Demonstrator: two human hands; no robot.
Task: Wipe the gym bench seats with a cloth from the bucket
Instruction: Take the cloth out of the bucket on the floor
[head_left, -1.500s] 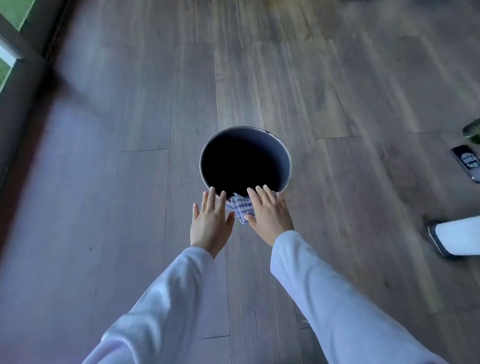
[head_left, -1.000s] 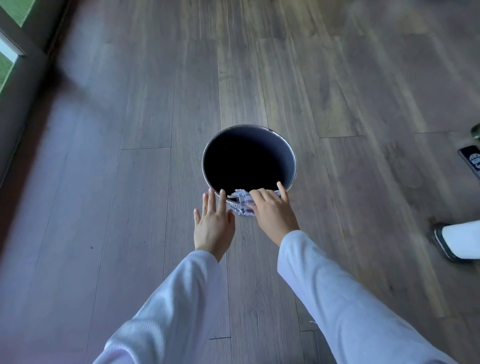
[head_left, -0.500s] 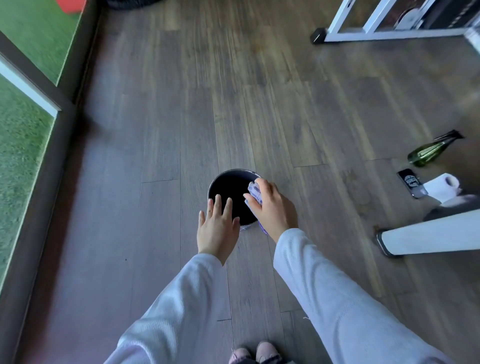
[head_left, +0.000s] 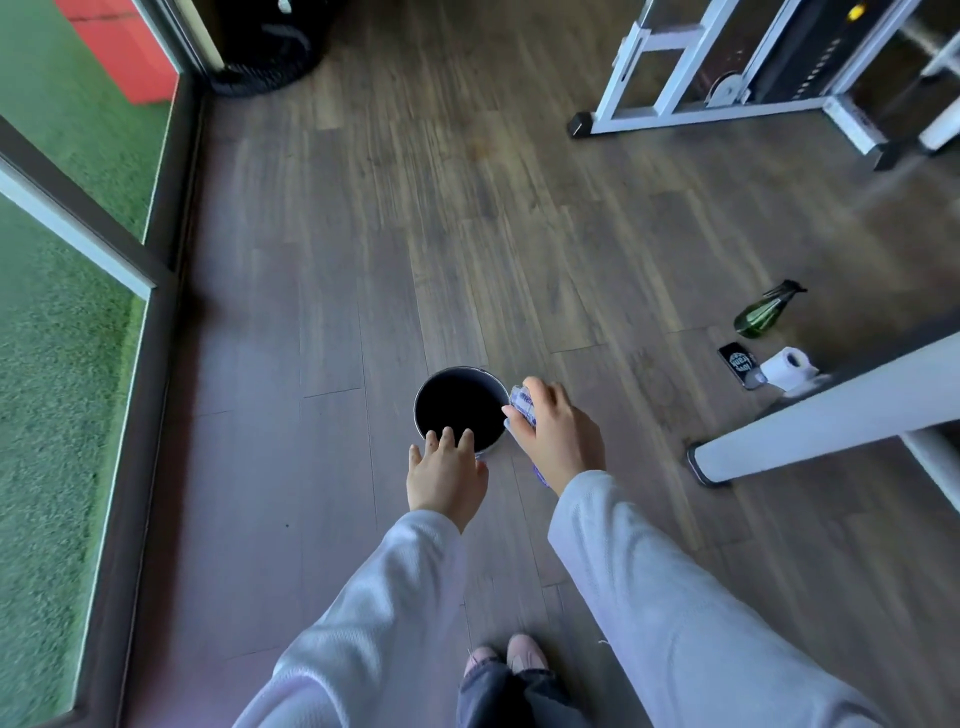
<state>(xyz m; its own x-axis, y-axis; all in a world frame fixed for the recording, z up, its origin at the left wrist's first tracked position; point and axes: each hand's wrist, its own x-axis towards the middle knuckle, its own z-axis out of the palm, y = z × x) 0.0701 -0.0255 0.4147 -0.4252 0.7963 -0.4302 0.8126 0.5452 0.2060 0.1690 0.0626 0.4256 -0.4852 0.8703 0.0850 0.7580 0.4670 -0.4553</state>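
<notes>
Two risks, as I judge it: the left hand (head_left: 445, 480), spread flat with fingertips over the bucket (head_left: 460, 408) rim's near edge, could tip it, and the cloth (head_left: 522, 406) could drip on the floor (head_left: 519, 234). Right hand (head_left: 558, 439) is clamped on the cloth beside the rim's right edge.

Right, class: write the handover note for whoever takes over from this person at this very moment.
Right hand: shut on the checked cloth, held above the bucket's right rim.
Left hand: open, empty, fingers over the near rim of the bucket.
Bucket stands on the wood floor.
Done: cloth taken from the bucket.
Left: carry it to the gym benches and wipe the seats; none wiped yet as far as the view shows.
</notes>
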